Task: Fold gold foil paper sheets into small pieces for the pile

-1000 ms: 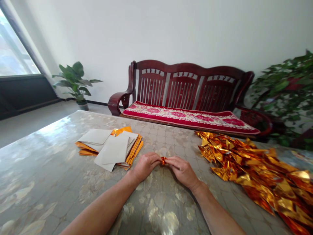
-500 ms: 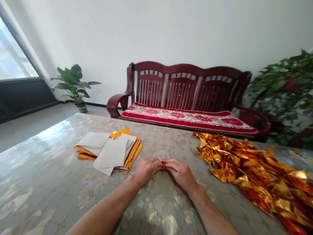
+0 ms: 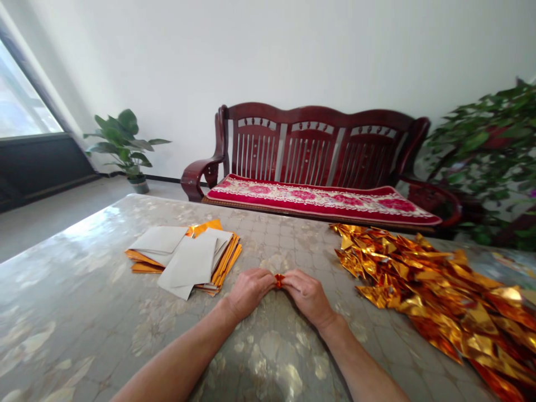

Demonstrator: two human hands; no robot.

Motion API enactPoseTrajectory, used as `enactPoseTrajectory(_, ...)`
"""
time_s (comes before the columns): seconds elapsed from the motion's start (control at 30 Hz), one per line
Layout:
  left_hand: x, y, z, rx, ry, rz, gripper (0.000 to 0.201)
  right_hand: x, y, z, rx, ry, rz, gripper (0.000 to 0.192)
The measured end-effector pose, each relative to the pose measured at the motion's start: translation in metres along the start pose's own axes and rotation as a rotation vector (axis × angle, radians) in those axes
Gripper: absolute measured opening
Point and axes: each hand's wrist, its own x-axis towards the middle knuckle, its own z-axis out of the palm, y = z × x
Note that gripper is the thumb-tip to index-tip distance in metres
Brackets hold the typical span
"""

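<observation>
Between my two hands is a small piece of orange-gold foil paper (image 3: 279, 280), mostly covered by the fingers. My left hand (image 3: 251, 290) pinches its left end, and my right hand (image 3: 307, 293) pinches its right end. Both hands are just above or on the table; I cannot tell which. Left of my left hand lies a stack of foil paper sheets (image 3: 190, 262), pale backs up with orange edges showing. To the right of my right hand spreads a long heap of folded gold foil pieces (image 3: 419, 273).
The table (image 3: 104, 312) has a shiny patterned cover. Beyond its far edge stands a dark red wooden bench (image 3: 310, 151) with a floral cushion (image 3: 326, 198). A potted plant (image 3: 125, 145) is at the left, and a leafy plant (image 3: 489, 151) at the right.
Both hands keep their pinch on the foil paper in nearly the same place. The whole view has shifted very slightly.
</observation>
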Motion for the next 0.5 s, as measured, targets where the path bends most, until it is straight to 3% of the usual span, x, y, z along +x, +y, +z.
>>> enactPoseTrajectory(0.5, 0.001, -0.0003, 0.0046, 0.102, 0.022, 0.071, 0.031, -0.0013, -0.0049, 0.0101, -0.048, 0.077, -0.027, 0.017)
